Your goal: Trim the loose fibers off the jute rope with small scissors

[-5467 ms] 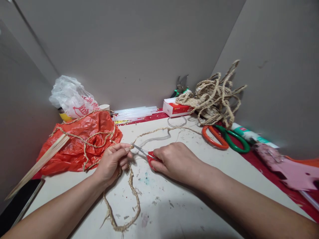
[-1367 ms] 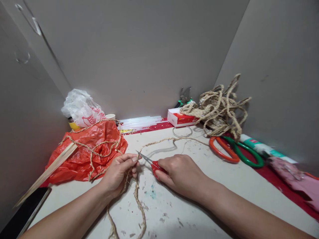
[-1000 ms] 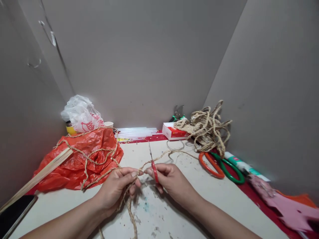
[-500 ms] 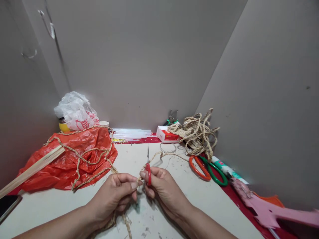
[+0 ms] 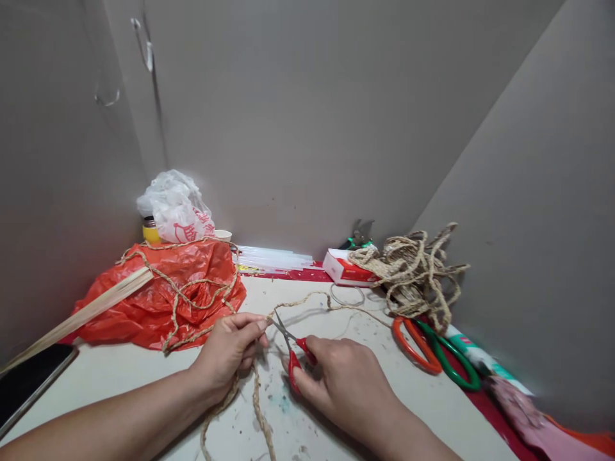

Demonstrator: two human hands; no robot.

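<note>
My left hand (image 5: pixel 229 351) pinches a braided straw rope (image 5: pixel 259 410) between thumb and fingers just left of centre on the white table (image 5: pixel 144 378). The rope hangs down from the hand in a loop toward the near edge. My right hand (image 5: pixel 343 381) grips small red-handled scissors (image 5: pixel 292 354). Their blades are parted and the tips point at the rope right beside my left fingertips. A thinner strand (image 5: pixel 307 301) runs from there back toward the big rope pile.
Red plastic bag (image 5: pixel 163 291) with rope over it and a white bag (image 5: pixel 175 208) sit back left; a wooden strip (image 5: pixel 81 314) and a phone (image 5: pixel 26 384) lie far left. Clear sticks (image 5: pixel 273 258), red-white box (image 5: pixel 346 270), rope tangle (image 5: pixel 413 272), orange and green scissors (image 5: pixel 435 349) lie right.
The scissors swung from upright to lying toward the left, blades now parted at the rope. My right hand dropped lower and turned. The camera view shifted to the left.
</note>
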